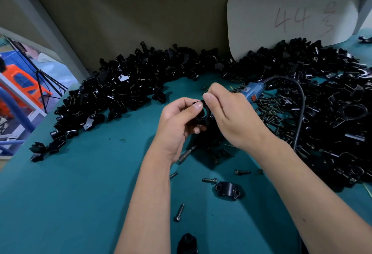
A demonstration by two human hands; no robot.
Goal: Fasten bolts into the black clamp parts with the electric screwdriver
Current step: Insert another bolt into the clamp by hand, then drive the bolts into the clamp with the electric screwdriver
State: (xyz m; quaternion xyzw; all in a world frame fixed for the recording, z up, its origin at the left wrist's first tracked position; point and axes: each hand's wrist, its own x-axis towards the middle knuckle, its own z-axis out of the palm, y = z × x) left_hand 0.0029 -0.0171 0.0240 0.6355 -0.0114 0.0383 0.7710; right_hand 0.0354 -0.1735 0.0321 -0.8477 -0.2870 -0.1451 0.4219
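At frame center my left hand (177,120) grips the black clamp (201,112), right hand (227,112) fingers pinched at its upper edge, screwdriver (251,92) just behind.

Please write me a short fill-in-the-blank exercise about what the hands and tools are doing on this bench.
1. The left hand holds a black ____ part.
2. The electric screwdriver has a ____ body and lies on the table behind the right hand.
3. The table is covered in a ____ mat.
4. The white board bears the number ____.

Missing words: clamp; blue; teal; 44
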